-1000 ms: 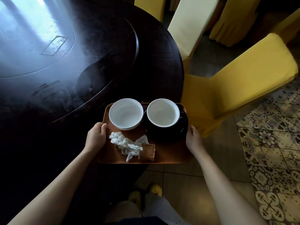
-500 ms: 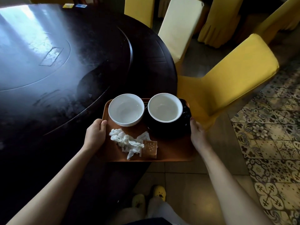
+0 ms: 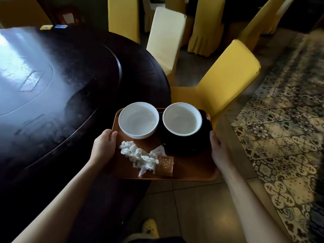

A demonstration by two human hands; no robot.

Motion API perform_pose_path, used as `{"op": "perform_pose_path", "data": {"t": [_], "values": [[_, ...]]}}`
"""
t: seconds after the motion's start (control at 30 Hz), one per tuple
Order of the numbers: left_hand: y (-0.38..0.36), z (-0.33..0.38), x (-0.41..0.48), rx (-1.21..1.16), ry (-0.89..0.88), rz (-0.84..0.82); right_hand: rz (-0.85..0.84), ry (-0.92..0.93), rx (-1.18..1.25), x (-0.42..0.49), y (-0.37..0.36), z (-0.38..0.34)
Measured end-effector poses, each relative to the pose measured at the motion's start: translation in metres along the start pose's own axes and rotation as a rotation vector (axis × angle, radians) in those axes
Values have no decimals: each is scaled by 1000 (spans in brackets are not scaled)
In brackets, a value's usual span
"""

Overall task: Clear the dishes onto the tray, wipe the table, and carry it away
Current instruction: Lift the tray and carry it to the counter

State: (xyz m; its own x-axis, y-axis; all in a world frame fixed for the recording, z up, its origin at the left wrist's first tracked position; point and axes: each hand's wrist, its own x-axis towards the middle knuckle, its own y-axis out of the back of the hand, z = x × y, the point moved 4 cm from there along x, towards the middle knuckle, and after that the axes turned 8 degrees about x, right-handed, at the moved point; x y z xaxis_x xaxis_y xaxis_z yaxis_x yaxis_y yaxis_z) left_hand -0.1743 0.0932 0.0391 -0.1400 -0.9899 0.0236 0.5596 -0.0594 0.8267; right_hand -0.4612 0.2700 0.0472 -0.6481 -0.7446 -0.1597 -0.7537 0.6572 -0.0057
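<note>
Tray (image 3: 189, 171) held level off the table (image 3: 70, 95) edge, left hand (image 3: 103, 146) grip clamped on its 9 o'clock rim, right hand (image 3: 219, 149) on 3 o'clock. On it: two white bowls (image 3: 138, 120) at 12, crumpled napkin (image 3: 138, 155) at 7, small packet (image 3: 164, 165) touching it.

brown tray (image 3: 191, 170) — two white bowls (image 3: 138, 120), dark dish (image 3: 185, 143), crumpled napkin (image 3: 138, 155), packet (image 3: 164, 166)
</note>
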Motion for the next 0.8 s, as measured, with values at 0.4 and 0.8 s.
{"op": "perform_pose_path", "data": {"t": [0.4,0.8], "values": [[-29,90,-41,-3,-266,-157,314,-7,-236,-83,108,-3],[-76,193,-116,6,-545,-382,716,-124,-322,-210,206,-16]]}}
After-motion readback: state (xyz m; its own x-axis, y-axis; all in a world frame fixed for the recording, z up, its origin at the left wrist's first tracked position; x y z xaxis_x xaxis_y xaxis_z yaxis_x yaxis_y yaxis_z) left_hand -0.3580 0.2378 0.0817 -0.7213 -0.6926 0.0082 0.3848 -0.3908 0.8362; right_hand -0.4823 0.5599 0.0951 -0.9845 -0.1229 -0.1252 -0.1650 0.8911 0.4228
